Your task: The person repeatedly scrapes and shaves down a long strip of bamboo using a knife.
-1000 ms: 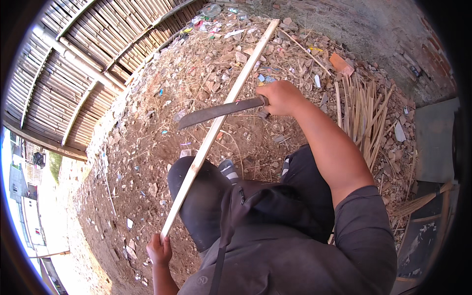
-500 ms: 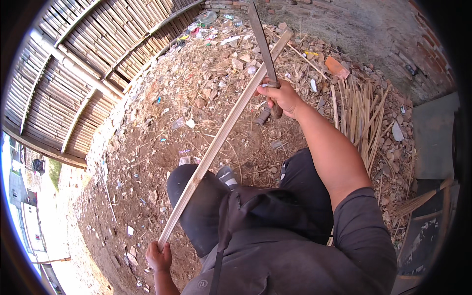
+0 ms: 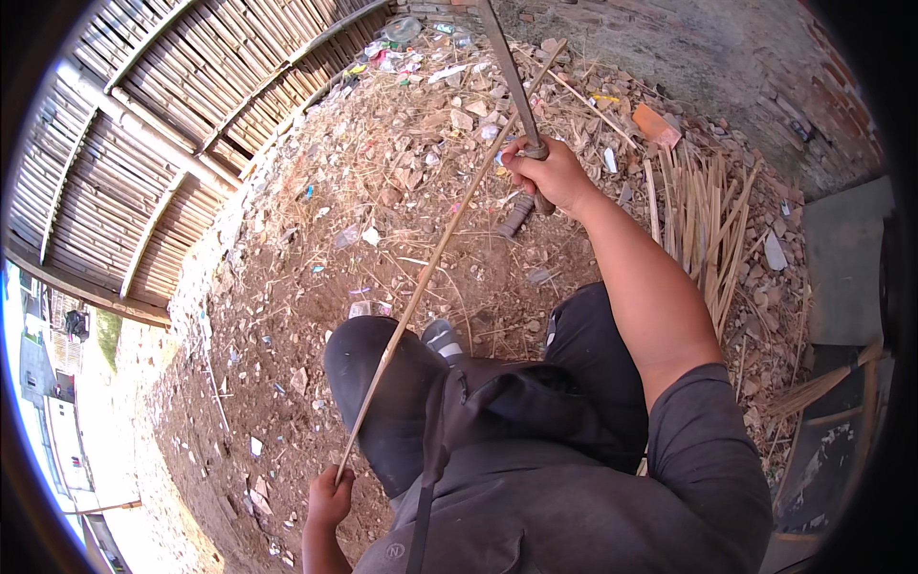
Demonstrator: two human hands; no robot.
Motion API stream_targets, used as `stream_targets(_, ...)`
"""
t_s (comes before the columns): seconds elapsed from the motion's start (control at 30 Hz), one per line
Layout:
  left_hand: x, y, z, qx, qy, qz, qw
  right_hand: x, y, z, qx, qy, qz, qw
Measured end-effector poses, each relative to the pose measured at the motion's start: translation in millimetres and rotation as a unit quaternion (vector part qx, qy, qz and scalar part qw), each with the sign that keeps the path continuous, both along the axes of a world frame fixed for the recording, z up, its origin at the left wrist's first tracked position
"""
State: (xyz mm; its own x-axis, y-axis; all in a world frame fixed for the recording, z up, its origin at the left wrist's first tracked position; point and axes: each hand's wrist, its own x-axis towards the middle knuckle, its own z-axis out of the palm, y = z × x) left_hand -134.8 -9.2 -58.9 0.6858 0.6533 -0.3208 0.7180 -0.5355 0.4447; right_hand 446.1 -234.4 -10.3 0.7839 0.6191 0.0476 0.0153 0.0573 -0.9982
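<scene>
Your left hand (image 3: pixel 330 496) is closed round the strip's (image 3: pixel 413 304) near end; the strip slants over your knee (image 3: pixel 413 375) toward your right hand (image 3: pixel 553 174). That hand is wrapped round the knife (image 3: pixel 516 88), fingertips by the strip, perhaps pinching it. You seem to be lining up for trimming; next calls for freeing those fingertips and laying blade to edge.

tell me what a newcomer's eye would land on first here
Probably the machete, pointing up at top centre from the right hand. Next comes the thin strip, slanting across the middle from the left hand at lower left. The orange block at upper right also stands out, just above the pale slats.
</scene>
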Motion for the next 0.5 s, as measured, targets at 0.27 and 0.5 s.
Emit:
stream_targets(0.27, 29, -32, 14, 0.041, -0.035, -0.024, 0.998, -45, 14, 15, -0.355, -0.424, 0.154, 0.819)
stream_targets(0.5, 40, -34, -1, 0.075, -0.046, -0.006, 0.996, -17, 14, -9, -0.373, -0.238, 0.217, 0.870)
